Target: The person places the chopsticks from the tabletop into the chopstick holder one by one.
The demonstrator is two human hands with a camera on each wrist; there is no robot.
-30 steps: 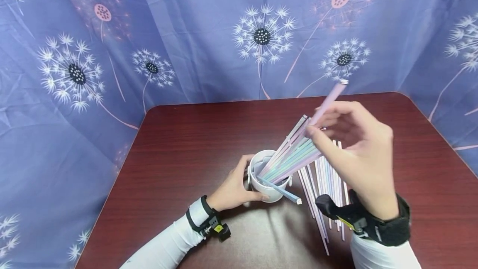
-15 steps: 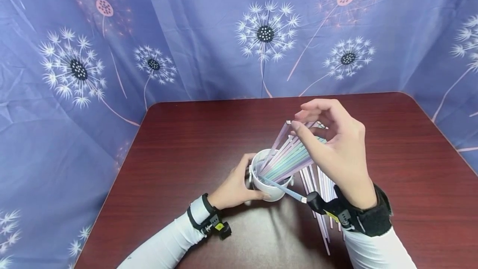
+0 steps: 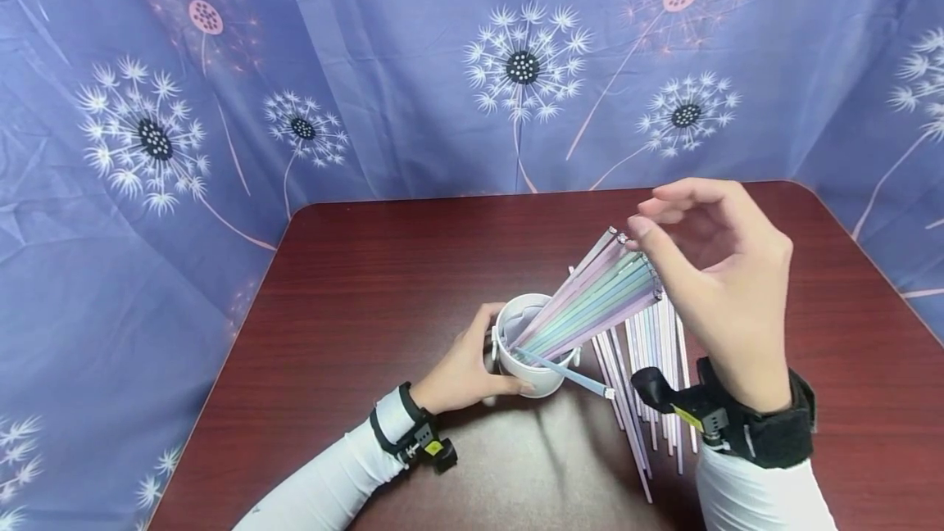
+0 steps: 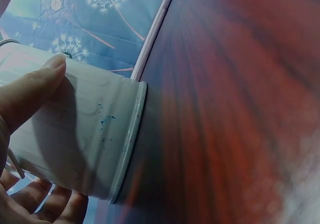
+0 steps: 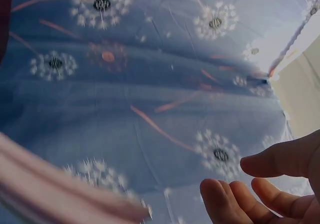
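Observation:
My left hand grips the small white bucket around its side, thumb in front; in the left wrist view the bucket lies between thumb and curled fingers. A fan of pastel sticks leans out of it to the right, and one blue stick juts toward the front right. At the upper ends of the fan is my right hand, fingers bent, thumb and fingertips apart. The right wrist view shows the right hand holding nothing, with a blurred pink stick at lower left.
More thin pale sticks lie on the dark red wooden table, right of the bucket and partly under the fan and right hand. A blue curtain with dandelion prints hangs behind the table.
My right hand first went left with a pinkish stick, then back right and is now empty. The stick that stood apart at the left has joined the fan. My left hand keeps its grip.

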